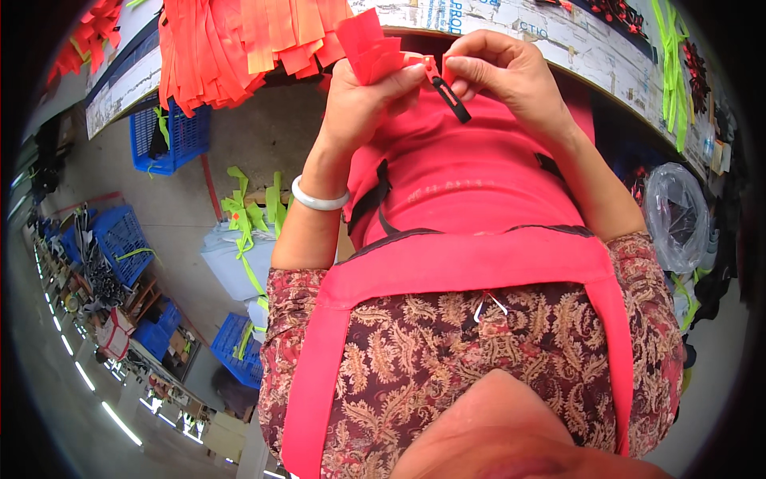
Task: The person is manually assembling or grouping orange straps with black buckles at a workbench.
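Observation:
Near the table's front edge, my left hand (363, 100) is closed around a folded bunch of orange-red fabric strips (373, 52). From its thumb and fingertips a narrow red end reaches toward a small black looped tab (452, 101), which looks like a zipper pull and hangs at a slant. My right hand (507, 80) is closed in a pinch just to the right of the tab. A bit of red material (447, 70) shows at its fingertips. The fingers partly hide how the tab and the red strip join.
A large heap of orange-red strips (239, 48) overhangs the worn white tabletop (511, 28) at left. Neon yellow strips (673, 72) hang over its right side. Blue plastic crates (169, 140) stand on the floor at left; a clear plastic bag (677, 209) is at right.

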### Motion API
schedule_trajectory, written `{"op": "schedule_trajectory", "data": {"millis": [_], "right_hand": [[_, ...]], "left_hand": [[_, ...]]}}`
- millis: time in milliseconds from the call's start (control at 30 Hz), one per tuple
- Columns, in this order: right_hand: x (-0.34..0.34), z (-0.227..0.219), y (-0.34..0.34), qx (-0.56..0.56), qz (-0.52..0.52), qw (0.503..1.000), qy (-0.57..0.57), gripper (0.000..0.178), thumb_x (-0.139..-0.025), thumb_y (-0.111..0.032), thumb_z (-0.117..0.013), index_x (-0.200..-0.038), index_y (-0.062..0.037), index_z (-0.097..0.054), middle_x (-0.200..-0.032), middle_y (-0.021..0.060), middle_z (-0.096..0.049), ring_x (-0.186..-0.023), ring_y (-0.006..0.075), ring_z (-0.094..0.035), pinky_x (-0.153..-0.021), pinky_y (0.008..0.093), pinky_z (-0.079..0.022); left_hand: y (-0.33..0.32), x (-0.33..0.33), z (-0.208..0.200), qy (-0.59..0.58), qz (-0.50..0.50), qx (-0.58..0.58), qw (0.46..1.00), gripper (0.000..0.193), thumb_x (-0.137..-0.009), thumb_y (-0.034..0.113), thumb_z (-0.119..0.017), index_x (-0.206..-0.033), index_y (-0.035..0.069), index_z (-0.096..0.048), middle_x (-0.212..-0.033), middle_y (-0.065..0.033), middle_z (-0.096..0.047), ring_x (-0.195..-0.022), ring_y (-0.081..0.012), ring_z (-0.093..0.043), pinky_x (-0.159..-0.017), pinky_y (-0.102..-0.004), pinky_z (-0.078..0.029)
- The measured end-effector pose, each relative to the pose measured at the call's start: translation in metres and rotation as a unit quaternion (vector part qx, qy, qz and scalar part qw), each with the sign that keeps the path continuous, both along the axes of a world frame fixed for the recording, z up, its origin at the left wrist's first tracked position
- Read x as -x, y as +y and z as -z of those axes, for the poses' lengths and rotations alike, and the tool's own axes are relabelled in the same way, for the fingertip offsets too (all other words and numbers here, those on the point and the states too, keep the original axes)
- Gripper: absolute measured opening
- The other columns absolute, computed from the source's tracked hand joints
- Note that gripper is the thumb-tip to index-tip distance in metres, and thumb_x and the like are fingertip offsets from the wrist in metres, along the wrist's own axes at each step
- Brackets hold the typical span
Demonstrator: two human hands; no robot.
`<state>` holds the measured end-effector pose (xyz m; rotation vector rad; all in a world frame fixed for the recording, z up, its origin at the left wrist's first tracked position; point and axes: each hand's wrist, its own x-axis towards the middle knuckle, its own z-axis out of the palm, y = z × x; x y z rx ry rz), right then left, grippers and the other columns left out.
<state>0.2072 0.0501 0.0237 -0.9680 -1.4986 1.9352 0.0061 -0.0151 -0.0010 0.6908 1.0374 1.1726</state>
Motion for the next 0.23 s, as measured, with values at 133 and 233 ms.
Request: {"op": "schedule_trajectory", "data": {"millis": [133,233], "right_hand": [[0.0013,-0.0027,-0.0050,0.011,-0.027,1.000,0.004,0.019,-0.092,-0.015,-0.063,-0.100,0.0018,-0.064,-0.085,0.0052,-0.065,-0.073,0.0083,-0.062,-0.070,0.0221,-0.053],[0.0006,-0.0035,-0.0052,0.017,-0.035,0.999,-0.005,0.021,-0.091,-0.016,-0.063,-0.101,0.0022,-0.063,-0.085,0.0053,-0.066,-0.074,0.0089,-0.063,-0.071,0.0225,-0.053]], "left_hand": [[-0.0015,0.0049,-0.0030,-0.011,0.020,0.001,1.000,0.017,-0.087,0.007,-0.065,-0.101,-0.002,-0.067,-0.079,-0.0070,-0.066,-0.064,-0.0110,-0.059,-0.050,-0.0200,-0.042],[-0.0008,0.0069,-0.0026,-0.012,0.051,0.008,0.999,0.018,-0.088,0.009,-0.065,-0.101,-0.002,-0.067,-0.080,-0.0083,-0.066,-0.065,-0.0122,-0.059,-0.052,-0.0199,-0.042]]}}
